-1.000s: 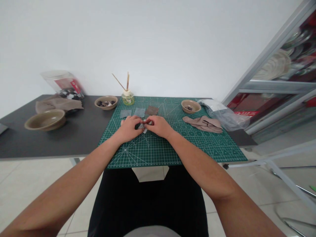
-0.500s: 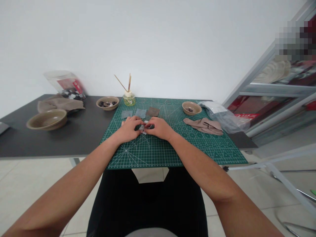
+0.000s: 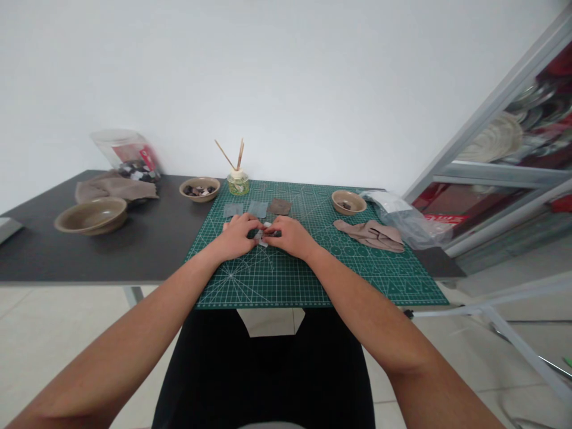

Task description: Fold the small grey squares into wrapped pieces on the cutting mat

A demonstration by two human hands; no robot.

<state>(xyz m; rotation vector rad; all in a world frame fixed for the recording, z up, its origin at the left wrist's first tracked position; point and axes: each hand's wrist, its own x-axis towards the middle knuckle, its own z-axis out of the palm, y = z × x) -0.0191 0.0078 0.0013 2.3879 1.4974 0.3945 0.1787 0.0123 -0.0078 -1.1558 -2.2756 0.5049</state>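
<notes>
My left hand and my right hand meet over the middle of a green cutting mat. Both pinch a small dark piece with a pale tag between their fingertips; what it is I cannot make out. Just beyond the hands lie two grey fabric squares and a brown one. A small bowl with dark bits stands at the mat's far right, and a folded beige cloth lies in front of it.
On the dark table: a large empty bowl, a bowl of small pieces, a reed diffuser jar, a tipped plastic jar on beige cloth, a plastic bag. A metal shelf frame stands right.
The hands stay together on the small piece, their fingers shifting slightly. The view has tilted a little, so everything sits slightly lower and further right.
</notes>
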